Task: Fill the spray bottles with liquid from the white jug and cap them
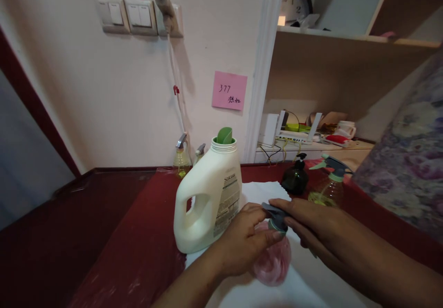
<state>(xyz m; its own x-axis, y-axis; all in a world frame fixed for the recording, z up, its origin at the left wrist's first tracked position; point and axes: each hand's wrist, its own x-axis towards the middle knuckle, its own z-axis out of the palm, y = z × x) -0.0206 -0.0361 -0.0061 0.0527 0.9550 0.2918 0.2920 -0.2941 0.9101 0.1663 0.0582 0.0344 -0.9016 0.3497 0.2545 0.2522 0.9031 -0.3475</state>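
Observation:
A clear bottle of pink liquid [275, 264] stands on a white sheet [266, 190], with a dark grey spray head [278, 219] on its neck. My left hand [244, 238] is closed round the upper part of that bottle, thumb across the front near the collar. From the right, my right hand [311, 218] grips the spray head, its fingers partly hidden behind it. Just left of the hands stands a large cream detergent jug [200, 206], upright and uncapped, with a green piece [224, 135] in its mouth.
Behind my right hand are a dark pump bottle [295, 178] and a spray bottle with yellowish liquid [327, 190]. A small yellowish bottle [181, 162] stands by the wall behind the jug. A router [294, 135] sits on the shelf. Floral fabric [408, 160] hangs at right.

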